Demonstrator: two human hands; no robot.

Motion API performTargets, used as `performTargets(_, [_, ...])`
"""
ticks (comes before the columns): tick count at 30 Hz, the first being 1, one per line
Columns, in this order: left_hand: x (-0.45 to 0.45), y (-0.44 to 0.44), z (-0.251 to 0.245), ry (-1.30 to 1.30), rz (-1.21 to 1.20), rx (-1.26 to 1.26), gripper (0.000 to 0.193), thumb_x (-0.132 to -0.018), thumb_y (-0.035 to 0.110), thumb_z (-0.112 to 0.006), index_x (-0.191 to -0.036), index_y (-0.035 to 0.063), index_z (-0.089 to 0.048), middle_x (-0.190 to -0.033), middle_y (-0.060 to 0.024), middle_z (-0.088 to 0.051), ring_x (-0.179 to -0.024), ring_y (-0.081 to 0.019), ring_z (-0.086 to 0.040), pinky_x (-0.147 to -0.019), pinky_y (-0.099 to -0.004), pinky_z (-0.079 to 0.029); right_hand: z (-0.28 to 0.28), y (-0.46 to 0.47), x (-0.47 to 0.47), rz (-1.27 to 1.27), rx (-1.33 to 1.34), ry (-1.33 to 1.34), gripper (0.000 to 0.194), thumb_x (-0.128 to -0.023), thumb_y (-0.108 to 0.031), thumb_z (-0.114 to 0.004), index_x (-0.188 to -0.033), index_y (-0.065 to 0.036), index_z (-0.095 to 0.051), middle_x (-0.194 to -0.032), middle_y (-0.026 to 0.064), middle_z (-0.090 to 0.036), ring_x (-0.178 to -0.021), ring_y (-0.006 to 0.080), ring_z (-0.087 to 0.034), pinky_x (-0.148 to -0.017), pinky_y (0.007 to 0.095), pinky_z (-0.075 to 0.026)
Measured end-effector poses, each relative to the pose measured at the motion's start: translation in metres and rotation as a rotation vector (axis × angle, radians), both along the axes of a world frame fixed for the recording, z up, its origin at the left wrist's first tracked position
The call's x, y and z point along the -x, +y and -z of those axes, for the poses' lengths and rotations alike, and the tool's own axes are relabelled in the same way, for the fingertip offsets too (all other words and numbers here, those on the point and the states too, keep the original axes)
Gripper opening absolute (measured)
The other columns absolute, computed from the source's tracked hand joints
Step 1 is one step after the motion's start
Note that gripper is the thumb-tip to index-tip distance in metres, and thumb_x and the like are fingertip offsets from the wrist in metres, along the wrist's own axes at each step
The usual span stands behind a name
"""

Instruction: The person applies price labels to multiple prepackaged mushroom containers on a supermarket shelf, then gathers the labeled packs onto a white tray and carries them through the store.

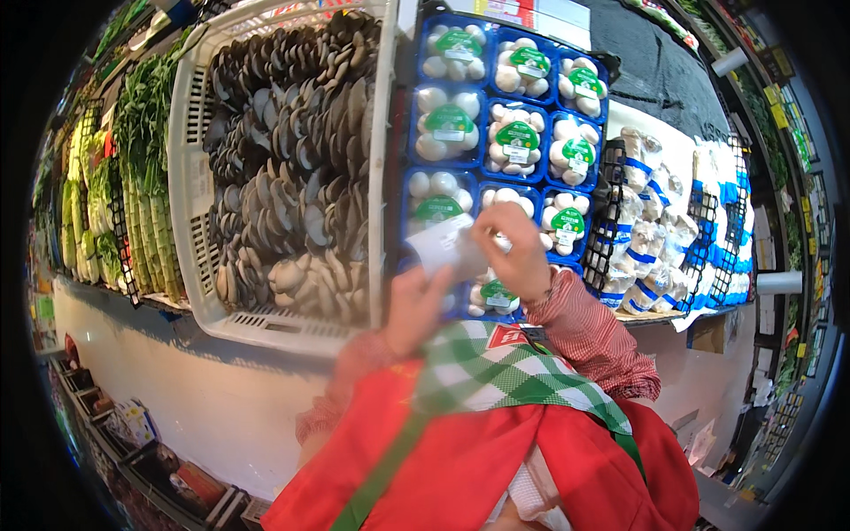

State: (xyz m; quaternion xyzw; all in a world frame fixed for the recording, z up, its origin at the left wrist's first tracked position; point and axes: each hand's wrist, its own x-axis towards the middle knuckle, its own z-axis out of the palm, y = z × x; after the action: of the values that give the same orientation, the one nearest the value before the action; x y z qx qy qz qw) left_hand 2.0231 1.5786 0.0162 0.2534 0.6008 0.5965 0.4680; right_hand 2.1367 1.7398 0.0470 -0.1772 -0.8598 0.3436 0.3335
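Between my two hands is a roll of white labels (443, 247), over blue trays of wrapped white mushrooms (517, 141) that bear green labels. My left hand (417, 306) is closed on the roll's lower left side, blurred by motion. My right hand (516, 245) is at the roll's upper right edge, fingers bent and thumb near the fingertips; whether it pinches a label is unclear. Left of the trays, a white plastic crate (285, 330) holds rows of grey oyster mushrooms (299, 159).
Bagged mushrooms with blue bands (644, 239) stand at the right behind black mesh dividers (607, 226). Celery-like green stalks (147, 226) and leafy vegetables (99, 232) lie at the far left. Dark crates (143, 458) stand low at the left.
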Motion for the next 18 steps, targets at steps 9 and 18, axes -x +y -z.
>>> performTargets(9, [0.014,0.006,0.02,-0.081,-0.068,0.076,0.027,-0.101,0.016,-0.06,-0.11,-0.0079,-0.067,-0.097,-0.0023,-0.07,-0.087,-0.0061,-0.057,-0.077,-0.0252,-0.049,0.017,0.09,0.083,0.144,-0.713,-0.032,0.015,-0.076,0.003,-0.072,-0.088,-0.001,-0.065,-0.085,0.0107,-0.062,-0.077,0.0297,-0.061,-0.066,0.038,-0.05])
performTargets(18, [0.014,0.013,0.031,-0.067,-0.142,0.007,0.025,-0.098,0.019,-0.062,-0.107,-0.0023,-0.07,-0.09,-0.003,-0.07,-0.082,-0.007,-0.057,-0.075,-0.028,-0.05,0.044,0.096,0.097,0.06,-0.872,-0.233,0.02,-0.072,-0.002,-0.067,-0.091,-0.004,-0.066,-0.082,0.0059,-0.057,-0.076,0.0234,-0.057,-0.065,0.0362,-0.045])
